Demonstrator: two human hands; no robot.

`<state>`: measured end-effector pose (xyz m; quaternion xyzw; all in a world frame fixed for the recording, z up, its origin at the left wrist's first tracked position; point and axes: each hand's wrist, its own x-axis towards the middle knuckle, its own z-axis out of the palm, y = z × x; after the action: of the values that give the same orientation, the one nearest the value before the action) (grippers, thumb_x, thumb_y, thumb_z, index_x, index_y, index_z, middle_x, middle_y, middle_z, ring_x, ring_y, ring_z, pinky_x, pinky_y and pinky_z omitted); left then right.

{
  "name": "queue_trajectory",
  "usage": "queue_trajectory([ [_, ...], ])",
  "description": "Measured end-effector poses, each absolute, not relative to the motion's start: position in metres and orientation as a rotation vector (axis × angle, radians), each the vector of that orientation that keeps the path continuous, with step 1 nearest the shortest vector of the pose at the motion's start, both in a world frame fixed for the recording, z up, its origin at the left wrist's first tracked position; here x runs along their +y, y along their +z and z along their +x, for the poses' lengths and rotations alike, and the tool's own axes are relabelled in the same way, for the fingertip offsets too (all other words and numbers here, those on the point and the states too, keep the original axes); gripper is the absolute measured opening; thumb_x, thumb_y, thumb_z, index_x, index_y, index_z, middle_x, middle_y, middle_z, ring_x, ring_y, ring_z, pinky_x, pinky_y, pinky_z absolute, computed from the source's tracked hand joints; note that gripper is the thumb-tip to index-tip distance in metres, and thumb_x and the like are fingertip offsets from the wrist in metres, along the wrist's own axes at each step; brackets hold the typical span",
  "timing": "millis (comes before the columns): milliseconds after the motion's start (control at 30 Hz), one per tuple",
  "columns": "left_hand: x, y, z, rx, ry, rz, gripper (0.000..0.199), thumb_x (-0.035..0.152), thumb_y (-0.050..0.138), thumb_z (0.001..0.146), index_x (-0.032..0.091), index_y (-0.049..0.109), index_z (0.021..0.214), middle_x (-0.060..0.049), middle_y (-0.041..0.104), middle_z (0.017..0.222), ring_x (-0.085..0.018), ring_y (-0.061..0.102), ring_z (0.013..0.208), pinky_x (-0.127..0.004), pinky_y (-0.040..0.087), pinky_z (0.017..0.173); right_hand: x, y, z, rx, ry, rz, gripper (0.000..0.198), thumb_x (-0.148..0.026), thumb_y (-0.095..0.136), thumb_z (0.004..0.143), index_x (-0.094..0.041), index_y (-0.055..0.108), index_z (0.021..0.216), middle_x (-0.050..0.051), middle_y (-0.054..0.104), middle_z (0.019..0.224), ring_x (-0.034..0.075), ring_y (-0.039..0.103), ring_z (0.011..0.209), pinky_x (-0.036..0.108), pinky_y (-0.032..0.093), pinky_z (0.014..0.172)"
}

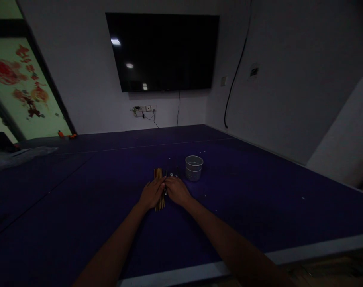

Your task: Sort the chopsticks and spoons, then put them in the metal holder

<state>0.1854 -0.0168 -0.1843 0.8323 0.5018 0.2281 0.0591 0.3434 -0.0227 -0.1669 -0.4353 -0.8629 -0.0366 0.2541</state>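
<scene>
A row of slim yellow-brown wooden sticks [159, 173], chopstick-like, lies side by side on the purple tabletop. My left hand [152, 193] lies across their middle, with its fingers bent over them and its thumb toward the right. Close against it, my right hand [176, 190] has its fingers curled together. A thin dark rod [166, 173] sticks up between the two hands; its lower part is hidden by the fingers. Whatever the right fingers pinch is too dark to make out. Just right of the hands stands an upright grey metal cup [193, 174].
Small white bits [171, 174] lie beyond my right hand, and others are scattered over the purple table [259, 191]. Clear plastic sheeting [22, 155] and orange objects [68, 136] sit at the far left. A television [166, 52] hangs on the wall.
</scene>
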Motion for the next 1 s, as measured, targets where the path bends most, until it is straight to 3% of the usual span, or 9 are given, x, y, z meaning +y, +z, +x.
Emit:
queue_trajectory([
  [167, -0.015, -0.182, 0.188, 1.54, 0.694, 2.503, 0.06, 0.046, 0.007, 0.093, 0.019, 0.036, 0.138, -0.008, 0.045, 0.138, -0.018, 0.037, 0.13, -0.037, 0.03, 0.105, -0.022, -0.167, 0.343, -2.396, -0.062, -1.228, 0.025, -0.009, 0.044, 0.084, -0.012, 0.064, 0.098, 0.011, 0.065, 0.103, 0.019, 0.055, 0.102, 0.03, 0.038, 0.091],
  [433, -0.016, -0.18, 0.185, 1.557, 0.737, 2.478, 0.06, 0.046, 0.007, 0.093, 0.019, 0.046, 0.13, -0.007, 0.052, 0.132, -0.018, 0.043, 0.126, -0.034, 0.032, 0.104, -0.023, -0.166, 0.344, -2.482, -0.013, -1.161, 0.026, -0.01, 0.046, 0.083, -0.016, 0.065, 0.1, 0.009, 0.064, 0.105, 0.019, 0.053, 0.106, 0.032, 0.036, 0.092],
  [667, -0.012, -0.178, 0.188, 1.609, 0.904, 2.416, 0.049, 0.042, 0.021, 0.093, 0.018, 0.061, 0.105, -0.008, 0.065, 0.11, -0.017, 0.057, 0.106, -0.028, 0.039, 0.093, -0.022, -0.167, 0.344, -2.459, -0.021, -1.149, 0.028, -0.009, 0.046, 0.082, -0.017, 0.066, 0.099, 0.009, 0.065, 0.103, 0.019, 0.054, 0.104, 0.033, 0.036, 0.091],
  [833, -0.008, -0.163, 0.189, 2.04, 0.911, 2.236, 0.039, 0.044, 0.038, 0.086, 0.015, 0.063, 0.093, -0.011, 0.065, 0.099, -0.021, 0.059, 0.097, -0.03, 0.043, 0.085, -0.021, -0.167, 0.344, -2.426, -0.008, -1.129, 0.029, -0.01, 0.046, 0.082, -0.017, 0.065, 0.103, 0.008, 0.065, 0.103, 0.019, 0.055, 0.102, 0.033, 0.038, 0.09],
  [1000, -0.007, -0.146, 0.2, 2.371, 0.572, 1.953, 0.063, 0.059, 0.047, 0.076, 0.006, 0.056, 0.109, -0.021, 0.064, 0.099, -0.032, 0.059, 0.103, -0.037, 0.045, 0.08, -0.02, -0.169, 0.346, -2.401, -0.026, -1.131, 0.029, -0.009, 0.047, 0.081, -0.017, 0.065, 0.103, 0.008, 0.064, 0.106, 0.019, 0.053, 0.105, 0.033, 0.036, 0.093],
])
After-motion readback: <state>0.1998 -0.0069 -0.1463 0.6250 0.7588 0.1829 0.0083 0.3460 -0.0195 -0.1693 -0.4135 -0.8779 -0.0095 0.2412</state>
